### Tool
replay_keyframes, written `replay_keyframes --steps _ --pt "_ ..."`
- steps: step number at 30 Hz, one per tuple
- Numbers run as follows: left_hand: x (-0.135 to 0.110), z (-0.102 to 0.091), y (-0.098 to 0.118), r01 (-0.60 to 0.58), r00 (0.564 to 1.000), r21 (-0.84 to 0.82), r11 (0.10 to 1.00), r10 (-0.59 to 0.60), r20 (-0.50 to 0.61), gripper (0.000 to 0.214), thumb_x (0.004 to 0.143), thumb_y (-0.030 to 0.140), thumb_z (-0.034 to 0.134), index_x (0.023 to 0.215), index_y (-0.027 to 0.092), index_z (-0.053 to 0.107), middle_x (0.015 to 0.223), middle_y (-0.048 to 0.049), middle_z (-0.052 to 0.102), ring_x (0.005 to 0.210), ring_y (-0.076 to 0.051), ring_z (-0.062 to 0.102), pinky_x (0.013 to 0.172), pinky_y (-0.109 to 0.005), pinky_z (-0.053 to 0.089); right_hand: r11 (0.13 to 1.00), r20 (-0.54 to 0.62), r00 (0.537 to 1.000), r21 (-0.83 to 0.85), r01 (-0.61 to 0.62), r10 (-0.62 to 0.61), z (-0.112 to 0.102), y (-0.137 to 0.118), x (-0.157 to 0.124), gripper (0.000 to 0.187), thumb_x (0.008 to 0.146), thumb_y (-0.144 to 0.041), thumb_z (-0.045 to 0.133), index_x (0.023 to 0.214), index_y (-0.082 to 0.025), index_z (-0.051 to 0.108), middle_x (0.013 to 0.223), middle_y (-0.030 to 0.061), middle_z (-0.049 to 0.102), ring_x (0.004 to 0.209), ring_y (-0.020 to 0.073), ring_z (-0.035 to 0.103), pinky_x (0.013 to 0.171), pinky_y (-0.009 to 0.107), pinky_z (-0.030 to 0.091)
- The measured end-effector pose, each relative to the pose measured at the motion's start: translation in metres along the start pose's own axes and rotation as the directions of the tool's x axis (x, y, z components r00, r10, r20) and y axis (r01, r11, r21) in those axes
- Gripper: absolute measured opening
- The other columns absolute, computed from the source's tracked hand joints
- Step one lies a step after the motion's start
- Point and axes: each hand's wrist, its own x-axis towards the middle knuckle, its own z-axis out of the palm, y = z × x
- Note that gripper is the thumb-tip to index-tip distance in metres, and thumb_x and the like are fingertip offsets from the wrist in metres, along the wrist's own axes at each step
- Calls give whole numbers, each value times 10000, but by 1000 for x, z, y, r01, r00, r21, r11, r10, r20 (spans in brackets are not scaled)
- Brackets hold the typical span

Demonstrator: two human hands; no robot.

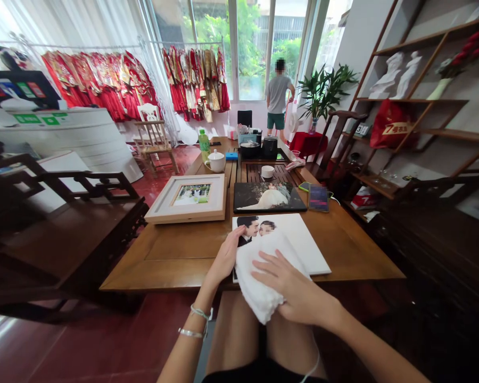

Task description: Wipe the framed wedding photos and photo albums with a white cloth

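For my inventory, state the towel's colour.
The towel is plain white, seen best in the head view.

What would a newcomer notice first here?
Probably the white cloth under the right hand, covering part of a couple's portrait at the near edge of the table, with the left hand at the portrait's left side. Behind it lie a framed picture and a dark photo panel. Red and gold garments hang across the room.

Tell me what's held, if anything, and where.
The right hand lies atop the cloth; any hold beneath is hidden. The left hand touches the nearest photo.
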Motion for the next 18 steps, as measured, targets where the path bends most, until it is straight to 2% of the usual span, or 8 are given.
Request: replay_keyframes --steps 3,5,7,10,12,14,16,18 --pt "-1 3 -4 -30 1000 47 998 29 3 506 995 440 205 1305 188 515 1444 -99 465 1362 -183 399 1180 -427 244 999 -3 1000 44 12 -12 -15 30 -11 764 582 -40 465 1326 -206 527 1401 78 521 1381 258 339 1162 529 159" --pt "-1 6 -7 -106 994 109 988 103 31 465 967 451 353 1321 184 494 1464 -119 430 1385 -204 360 1184 -440 231 996 -63 994 22 -83 85 -23 54 -13 744 602 -43 463 1328 -192 525 1392 86 529 1361 255 377 1158 514 192" --pt "-2 7 -9 -177 983 169 970 167 74 509 913 440 503 1353 188 458 1488 -136 387 1411 -228 312 1185 -458 220 975 -157 963 -1 -220 217 -29 76 -7 690 637 -75 491 1318 -175 536 1381 115 535 1345 287 397 1141 531 222" --pt "-2 6 -9 -208 976 208 956 189 109 557 890 402 560 1390 207 411 1506 -143 353 1425 -246 282 1181 -488 218 949 -256 915 45 -311 312 -39 99 16 525 682 -134 535 1199 -152 622 1287 148 605 1261 343 477 1082 539 303" --pt "-2 5 -8 -215 974 211 954 193 120 549 898 382 551 1399 217 401 1509 -143 348 1424 -254 284 1177 -504 219 957 -260 922 93 -273 288 -44 105 38 398 690 -138 539 1063 -153 680 1170 131 671 1131 328 570 1013 474 391" --pt "-2 4 -8 -223 972 208 952 200 127 550 902 376 548 1406 224 392 1511 -142 346 1423 -262 285 1173 -516 222 968 -225 944 129 -217 242 -46 103 64 328 678 -114 532 950 -175 703 1047 77 718 977 269 637 906 365 468" --pt "-3 4 -10 -218 973 209 953 194 127 553 902 384 546 1409 225 391 1509 -141 348 1419 -269 290 1171 -521 225 971 -189 959 150 -186 212 -44 98 90 305 673 -92 513 887 -190 706 902 24 738 812 210 662 770 283 500" --pt "-3 5 -15 -197 977 222 955 173 122 560 899 390 550 1408 217 394 1502 -144 356 1416 -277 293 1171 -526 221 973 -166 967 157 -170 196 -39 91 111 284 668 -79 497 838 -182 700 781 3 728 690 180 647 669 247 491"
